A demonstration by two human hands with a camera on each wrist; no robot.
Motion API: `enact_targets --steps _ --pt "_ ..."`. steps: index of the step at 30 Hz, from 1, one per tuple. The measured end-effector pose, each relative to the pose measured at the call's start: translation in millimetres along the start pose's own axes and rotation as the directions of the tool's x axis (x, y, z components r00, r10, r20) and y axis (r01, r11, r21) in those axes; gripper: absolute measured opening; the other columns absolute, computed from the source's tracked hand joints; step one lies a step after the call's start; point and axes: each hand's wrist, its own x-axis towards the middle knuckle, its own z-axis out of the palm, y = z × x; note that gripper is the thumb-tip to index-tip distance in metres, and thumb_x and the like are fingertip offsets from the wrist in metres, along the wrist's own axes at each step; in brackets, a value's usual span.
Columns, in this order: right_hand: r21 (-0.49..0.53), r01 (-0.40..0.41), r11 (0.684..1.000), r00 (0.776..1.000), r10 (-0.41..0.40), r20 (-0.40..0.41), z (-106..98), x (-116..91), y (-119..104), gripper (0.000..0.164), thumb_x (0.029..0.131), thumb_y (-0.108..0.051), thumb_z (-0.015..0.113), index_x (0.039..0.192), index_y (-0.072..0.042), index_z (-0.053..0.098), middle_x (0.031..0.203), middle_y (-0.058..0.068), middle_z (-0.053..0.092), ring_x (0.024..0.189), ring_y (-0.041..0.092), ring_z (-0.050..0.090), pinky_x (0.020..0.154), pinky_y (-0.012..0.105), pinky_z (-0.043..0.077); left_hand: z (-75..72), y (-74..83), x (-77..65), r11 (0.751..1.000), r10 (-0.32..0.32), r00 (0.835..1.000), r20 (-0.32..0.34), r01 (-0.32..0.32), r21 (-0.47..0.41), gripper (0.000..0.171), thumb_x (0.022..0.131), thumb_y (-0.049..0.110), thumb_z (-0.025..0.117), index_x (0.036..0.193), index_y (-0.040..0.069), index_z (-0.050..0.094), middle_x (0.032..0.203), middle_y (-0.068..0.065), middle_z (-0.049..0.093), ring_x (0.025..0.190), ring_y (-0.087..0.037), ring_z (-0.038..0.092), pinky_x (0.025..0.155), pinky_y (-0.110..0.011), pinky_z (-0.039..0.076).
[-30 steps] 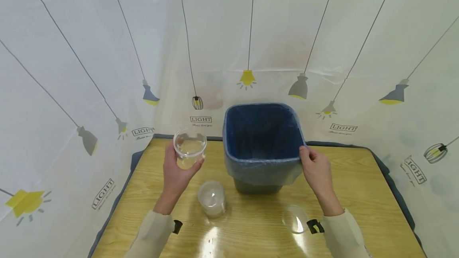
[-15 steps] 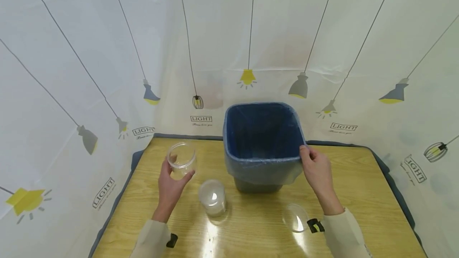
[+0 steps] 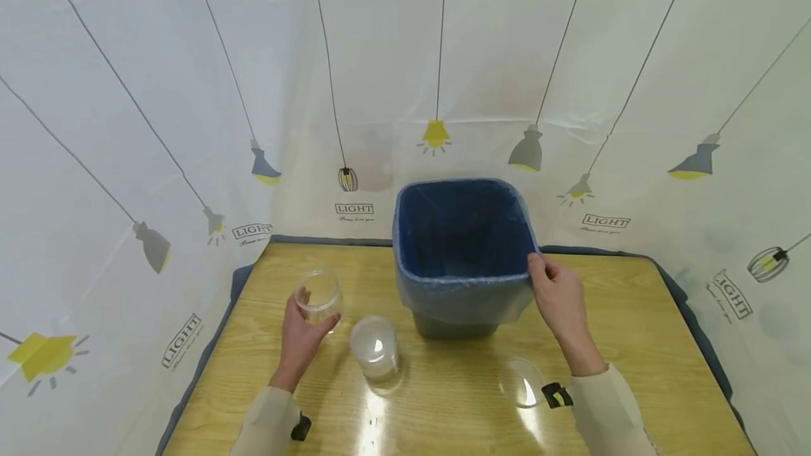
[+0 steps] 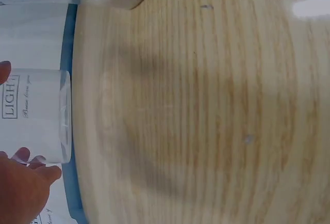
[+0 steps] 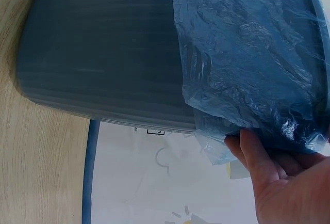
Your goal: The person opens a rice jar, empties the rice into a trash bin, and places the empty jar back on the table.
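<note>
My left hand (image 3: 300, 343) grips a clear plastic cup (image 3: 319, 294) around its side, to the left of the bin. In the left wrist view the same cup (image 4: 36, 115) shows between thumb and fingers, its rim apart from the tabletop. A blue bin bag (image 3: 465, 298) lines a dark trash bin (image 3: 453, 331) and folds over its rim. At the near right corner my right hand (image 3: 562, 305) pinches the bag's edge, its fingers curled under the plastic bag (image 5: 247, 64) in the right wrist view. The far side of the left hand's grip is partly hidden.
A second clear container (image 3: 375, 349) stands on the wooden table (image 3: 443, 414), just right of the left hand. Nearer the right wrist lies a clear round lid (image 3: 521, 382). A white sheet printed with lamps (image 3: 481, 76) hangs behind and at both sides.
My left hand has come down and slightly left with the cup, bringing it lower over the table. The right hand keeps its hold on the bag, and the bin stays put.
</note>
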Motion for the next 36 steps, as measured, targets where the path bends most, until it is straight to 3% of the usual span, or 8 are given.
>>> enact_targets --steps 9,16,21,23,26,29,32,36 --pt "0.014 0.001 1.0 1.0 -0.001 0.001 0 0 0 0.051 0.108 -0.04 0.05 0.117 0.003 0.076 0.102 0.019 0.073 0.08 0.021 0.056 0.063 0.023 0.043 -3.0 -14.9 1.5 0.994 -0.045 0.998 0.048 0.04 0.098 0.097 0.078 0.016 0.088 0.153 -0.005 0.031 0.153 -0.027 0.044 0.128 -0.047 0.049 0.106 -0.059 0.042" --pt "0.033 -0.039 0.999 0.999 0.038 0.038 -2 -1 -1 0.056 0.108 -0.046 0.049 0.13 0.002 0.07 0.118 0.021 0.072 0.092 0.021 0.059 0.071 0.019 0.045 -6.9 -21.2 3.4 0.989 -0.088 0.99 0.11 0.074 0.129 0.099 0.082 0.018 0.088 0.155 -0.006 0.025 0.156 -0.029 0.038 0.139 -0.051 0.041 0.113 -0.061 0.037" --pt "0.066 -0.066 0.996 0.998 0.064 0.029 -1 -4 2 0.06 0.106 -0.052 0.049 0.13 -0.001 0.071 0.081 0.012 0.063 0.076 0.021 0.053 0.061 0.026 0.041 -8.9 -22.6 5.4 0.988 -0.101 0.987 0.124 0.085 0.13 0.1 0.082 0.015 0.088 0.155 -0.006 0.024 0.157 -0.028 0.036 0.142 -0.05 0.038 0.116 -0.058 0.033" --pt "0.073 -0.07 0.995 0.997 0.068 0.031 0 -6 3 0.062 0.106 -0.054 0.047 0.134 -0.002 0.068 0.077 0.012 0.059 0.075 0.022 0.052 0.061 0.027 0.041 -9.3 -21.6 5.3 0.988 -0.093 0.989 0.116 0.077 0.136 0.1 0.081 0.014 0.088 0.154 -0.008 0.025 0.156 -0.03 0.038 0.141 -0.051 0.04 0.116 -0.059 0.033" --pt "0.085 -0.062 0.994 0.997 0.058 0.048 0 -7 4 0.065 0.107 -0.054 0.045 0.143 -0.003 0.061 0.108 0.021 0.072 0.097 0.027 0.063 0.076 0.03 0.048 -10.0 -19.3 4.2 0.986 -0.095 0.989 0.112 0.078 0.148 0.1 0.08 0.013 0.088 0.154 -0.009 0.025 0.156 -0.03 0.038 0.14 -0.051 0.04 0.115 -0.06 0.034" --pt "0.102 -0.061 0.993 0.996 0.054 0.075 -1 -9 5 0.067 0.108 -0.054 0.043 0.15 -0.002 0.052 0.146 0.02 0.057 0.133 0.032 0.054 0.105 0.042 0.046 -11.8 -18.3 3.6 0.981 -0.101 0.987 0.126 0.078 0.177 0.102 0.081 0.017 0.089 0.155 -0.01 0.023 0.157 -0.031 0.036 0.142 -0.052 0.038 0.115 -0.06 0.033" --pt "0.117 -0.048 0.992 0.995 0.038 0.088 -2 -10 7 0.066 0.109 -0.05 0.043 0.151 0.0 0.049 0.153 0.021 0.049 0.143 0.038 0.044 0.114 0.055 0.038 -15.1 -18.6 3.4 0.971 -0.118 0.983 0.142 0.084 0.222 0.105 0.081 0.022 0.09 0.156 -0.009 0.023 0.158 -0.032 0.033 0.143 -0.052 0.035 0.116 -0.061 0.032" --pt "0.122 -0.012 0.992 0.996 0.001 0.091 -4 -13 10 0.062 0.111 -0.044 0.042 0.153 0.001 0.047 0.156 0.022 0.046 0.144 0.04 0.042 0.115 0.059 0.036 -22.8 -18.4 3.2 0.967 -0.111 0.98 0.166 0.068 0.247 0.11 0.079 0.026 0.092 0.158 -0.007 0.023 0.159 -0.033 0.031 0.145 -0.051 0.032 0.118 -0.063 0.028"
